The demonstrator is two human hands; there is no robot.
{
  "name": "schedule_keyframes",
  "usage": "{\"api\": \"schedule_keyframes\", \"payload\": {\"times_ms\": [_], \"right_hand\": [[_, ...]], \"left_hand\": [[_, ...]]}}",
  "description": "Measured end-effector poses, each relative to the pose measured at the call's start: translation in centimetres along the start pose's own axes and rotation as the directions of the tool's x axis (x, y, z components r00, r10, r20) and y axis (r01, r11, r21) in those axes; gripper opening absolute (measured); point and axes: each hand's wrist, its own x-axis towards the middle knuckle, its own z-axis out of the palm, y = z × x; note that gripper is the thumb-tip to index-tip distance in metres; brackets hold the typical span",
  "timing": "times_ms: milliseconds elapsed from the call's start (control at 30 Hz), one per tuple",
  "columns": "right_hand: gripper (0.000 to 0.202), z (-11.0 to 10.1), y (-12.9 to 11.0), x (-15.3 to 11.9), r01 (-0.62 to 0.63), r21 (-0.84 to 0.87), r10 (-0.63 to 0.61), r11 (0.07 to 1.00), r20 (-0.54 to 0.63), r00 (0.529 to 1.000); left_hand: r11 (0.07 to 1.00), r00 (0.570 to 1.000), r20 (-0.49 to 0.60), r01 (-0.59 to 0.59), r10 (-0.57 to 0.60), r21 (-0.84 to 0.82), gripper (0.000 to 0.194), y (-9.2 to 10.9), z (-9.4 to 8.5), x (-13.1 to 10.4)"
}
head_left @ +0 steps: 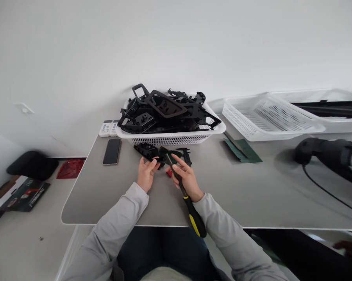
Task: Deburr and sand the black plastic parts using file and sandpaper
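A black plastic part [147, 150] is pinched in my left hand [146, 173], just in front of the full white basket. My right hand [188, 180] is wrapped round the shaft of a file-like tool [197, 219], whose black and yellow handle points back toward me. The tool's tip lies close to the right end of the plastic part; whether they touch is not clear. Behind my right fingers are a dark green sheet [173, 157] and a black caliper-like item [186, 157]. Something small and red [169, 172] shows beside the fingers.
A white basket [167, 139] heaped with black plastic frames stands at the back. A phone [111, 151] and small white boxes [109, 128] are left. Rightward are green sheets [243, 151], a white basket [249, 132], another basket with dark strips [334, 124], and a black corded device [328, 154].
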Motion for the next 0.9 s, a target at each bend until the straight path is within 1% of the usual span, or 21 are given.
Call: {"api": "schedule_keyframes", "payload": {"times_ms": [133, 200, 233, 333, 400, 500, 600, 767, 900], "right_hand": [[0.062, 0.1, 0.3, 0.2, -0.043, 0.038, 0.042, 0.998, 0.038, 0.998], [0.056, 0.2, 0.5, 0.3, -0.05, 0.035, 0.048, 0.998, 0.052, 0.998], [0.052, 0.1, 0.6, 0.3, -0.051, 0.034, 0.049, 0.998, 0.058, 0.997], [0.044, 0.1, 0.9, 0.3, -0.055, 0.043, 0.052, 0.998, 0.07, 0.996], [0.041, 0.1, 1.0, 0.3, -0.064, 0.052, 0.059, 0.997, 0.082, 0.995], [0.039, 0.2, 1.0, 0.1, -0.083, 0.058, 0.076, 0.995, 0.113, 0.991], [0.04, 0.3, 0.8, -0.1, -0.101, 0.062, 0.092, 0.993, 0.133, 0.987], [0.042, 0.5, 0.3, -0.5, -0.134, 0.091, 0.116, 0.987, 0.186, 0.976], [0.04, 0.8, 0.1, -1.0, -0.195, 0.085, 0.162, 0.977, 0.291, 0.943]], "left_hand": [[0.999, 0.998, -0.037, -0.049, 0.05, 0.01, 0.066, 0.1, 0.0, -0.5], [0.997, 0.995, -0.059, -0.074, 0.075, 0.021, 0.071, 0.1, -0.1, -0.9], [0.996, 0.994, -0.062, -0.083, 0.085, 0.032, 0.066, 0.0, -0.1, -1.1], [0.988, 0.991, -0.06, -0.117, 0.123, 0.099, 0.032, -0.2, -0.5, -1.7], [0.973, 0.982, -0.081, -0.152, 0.168, 0.173, 0.022, -0.4, -0.7, -1.8], [0.949, 0.961, -0.154, -0.188, 0.231, 0.254, 0.022, -0.3, -1.0, -1.8], [0.953, 0.951, -0.196, -0.19, 0.239, 0.237, 0.022, 0.0, -1.1, -1.5], [0.959, 0.953, -0.174, -0.214, 0.247, 0.186, 0.027, -0.1, -1.2, -1.4], [0.965, 0.97, -0.089, -0.209, 0.225, 0.162, 0.032, -0.4, -1.3, -1.6]]}}
